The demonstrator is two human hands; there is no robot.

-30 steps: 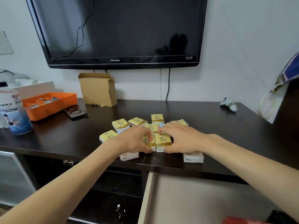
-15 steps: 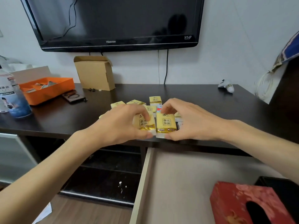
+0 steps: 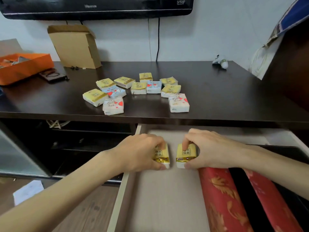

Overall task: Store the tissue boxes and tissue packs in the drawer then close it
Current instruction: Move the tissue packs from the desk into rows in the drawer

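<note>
the likeliest slip from here is a sloppy drop: if the two gold tissue packs land loose in the middle of the drawer (image 3: 167,198), the many packs waiting on the worktop (image 3: 217,91) may not fit neatly later, and one standing proud could snag when the drawer is pushed shut. the left hand (image 3: 142,153) is closed on the left gold pack (image 3: 161,154), thumb under its near edge and fingers curled over the top; the right hand (image 3: 212,151) pinches the right gold pack (image 3: 185,153) the same way, index finger pressed on its top face. both wrists are turned palm-down, forearms reaching in from either side over the open drawer, packs just beside each other (whether they touch the drawer floor i cannot tell). the red tissue boxes (image 3: 222,198) already lie in the drawer near the right hand.
</note>
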